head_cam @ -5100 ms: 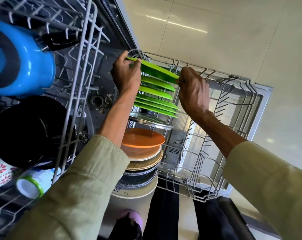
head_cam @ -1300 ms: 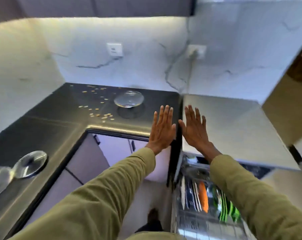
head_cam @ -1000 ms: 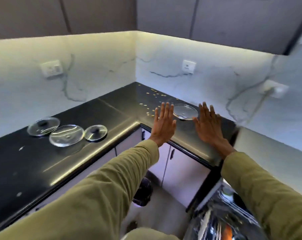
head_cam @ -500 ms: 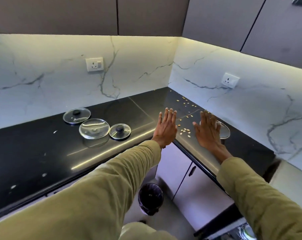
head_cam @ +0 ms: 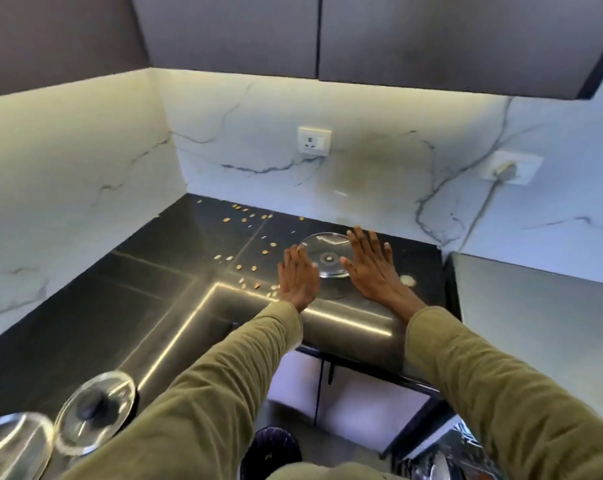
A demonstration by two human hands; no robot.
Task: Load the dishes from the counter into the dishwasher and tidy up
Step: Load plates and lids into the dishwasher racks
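Observation:
A clear glass lid (head_cam: pixel 326 256) lies knob-down on the black counter (head_cam: pixel 175 306) near the back wall. My left hand (head_cam: pixel 298 277) hovers at its left edge with straight fingers. My right hand (head_cam: pixel 371 263) reaches over its right side, fingers spread and straight. Neither hand holds anything. Two more glass lids (head_cam: pixel 95 412) (head_cam: pixel 14 446) lie blurred at the counter's near left. A corner of the open dishwasher (head_cam: pixel 442 459) shows at the bottom right.
Several small seeds or crumbs (head_cam: pixel 248 271) are scattered over the counter's back corner. A wall socket (head_cam: pixel 314 140) and a plugged outlet (head_cam: pixel 509 168) sit on the marble backsplash. A dark bin (head_cam: pixel 275 452) stands on the floor below. A white appliance top (head_cam: pixel 535 313) is on the right.
I turned from the dishwasher rack to the counter. The view swung left and back right, and both open hands have come up to the single glass lid.

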